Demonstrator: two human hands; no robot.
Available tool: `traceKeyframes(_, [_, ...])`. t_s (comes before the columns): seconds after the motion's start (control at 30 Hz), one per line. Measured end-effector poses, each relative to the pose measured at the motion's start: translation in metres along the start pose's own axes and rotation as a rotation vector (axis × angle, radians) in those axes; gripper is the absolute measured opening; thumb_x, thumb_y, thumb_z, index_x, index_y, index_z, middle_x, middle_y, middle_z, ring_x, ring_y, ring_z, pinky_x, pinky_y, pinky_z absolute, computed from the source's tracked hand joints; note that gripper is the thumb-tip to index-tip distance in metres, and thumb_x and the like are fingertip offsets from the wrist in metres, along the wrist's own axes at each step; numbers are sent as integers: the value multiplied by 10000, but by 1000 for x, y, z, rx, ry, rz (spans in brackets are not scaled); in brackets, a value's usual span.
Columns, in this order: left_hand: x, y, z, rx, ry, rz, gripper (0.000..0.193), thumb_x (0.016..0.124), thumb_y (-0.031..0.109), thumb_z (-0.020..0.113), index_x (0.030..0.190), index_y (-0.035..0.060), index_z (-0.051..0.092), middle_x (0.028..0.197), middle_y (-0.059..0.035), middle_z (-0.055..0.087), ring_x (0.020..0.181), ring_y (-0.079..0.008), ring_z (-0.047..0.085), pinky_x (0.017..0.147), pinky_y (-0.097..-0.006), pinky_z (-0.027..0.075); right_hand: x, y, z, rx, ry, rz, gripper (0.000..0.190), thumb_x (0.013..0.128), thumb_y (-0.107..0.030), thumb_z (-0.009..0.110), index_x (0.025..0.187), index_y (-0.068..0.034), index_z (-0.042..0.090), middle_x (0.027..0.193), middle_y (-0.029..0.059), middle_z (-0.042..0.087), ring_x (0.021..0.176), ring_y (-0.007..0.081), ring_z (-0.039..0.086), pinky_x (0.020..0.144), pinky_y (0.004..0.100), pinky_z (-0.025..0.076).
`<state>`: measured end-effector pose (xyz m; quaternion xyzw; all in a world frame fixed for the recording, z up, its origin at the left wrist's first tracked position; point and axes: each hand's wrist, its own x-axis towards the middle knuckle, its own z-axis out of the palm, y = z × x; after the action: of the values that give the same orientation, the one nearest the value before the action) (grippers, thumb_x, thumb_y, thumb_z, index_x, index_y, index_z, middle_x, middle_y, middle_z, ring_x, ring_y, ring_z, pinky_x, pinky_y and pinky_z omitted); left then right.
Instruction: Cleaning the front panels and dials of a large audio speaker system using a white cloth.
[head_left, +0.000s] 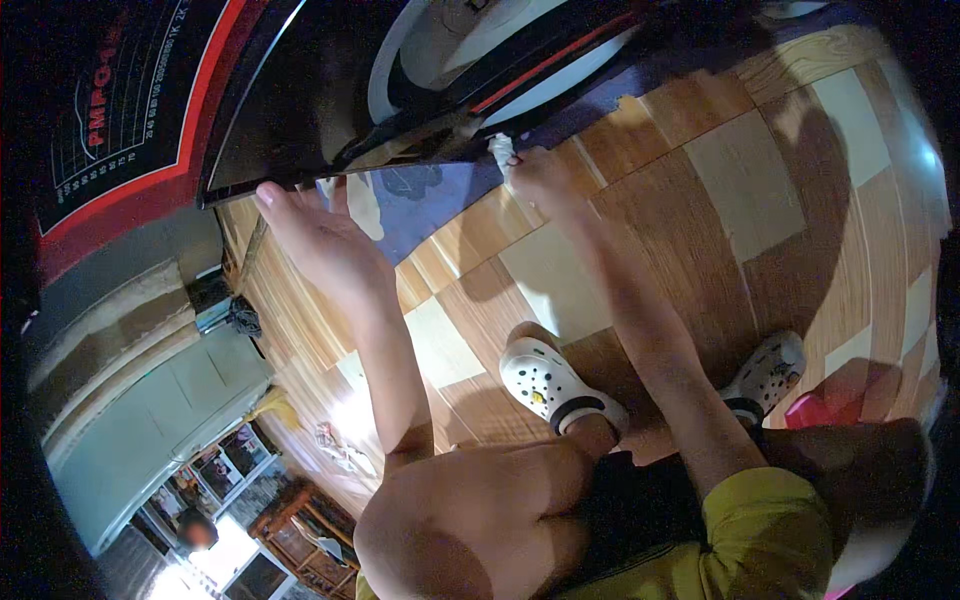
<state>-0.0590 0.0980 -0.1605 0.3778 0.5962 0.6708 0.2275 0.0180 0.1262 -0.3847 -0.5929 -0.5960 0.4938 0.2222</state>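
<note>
A glossy black speaker cabinet (300, 97) with round pale speaker rings (386, 82) stands before me at the top of the view. My left hand (330, 247) is at its lower edge, thumb against the rim and fingers curled beneath, partly hidden. My right hand (540, 180) pinches a crumpled white cloth or tissue (500, 148) close under the cabinet's lower side; whether the cloth touches it, I cannot tell. A black panel (112, 105) with a red border, printed with a graph and writing, fills the upper left.
A purple patterned mat (442, 210) lies under the cabinet on wood-patterned flooring (660, 247). My feet wear white clogs (551, 379). Something pink (810, 411) is beside my right leg. Pale green furniture (165, 420), a wooden rack (307, 536) and a person's head (196, 531) appear lower left.
</note>
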Motion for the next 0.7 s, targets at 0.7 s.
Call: traceKeyframes(0.7, [0, 0, 3, 10, 53, -37, 540, 806, 460, 376, 1191, 90, 295, 1196, -51, 342, 1108, -155, 294, 924, -378, 186, 19, 29, 4, 487, -670, -55, 168, 685, -205, 528, 653, -40, 537, 512, 28, 471, 470, 121, 464, 416, 272, 354])
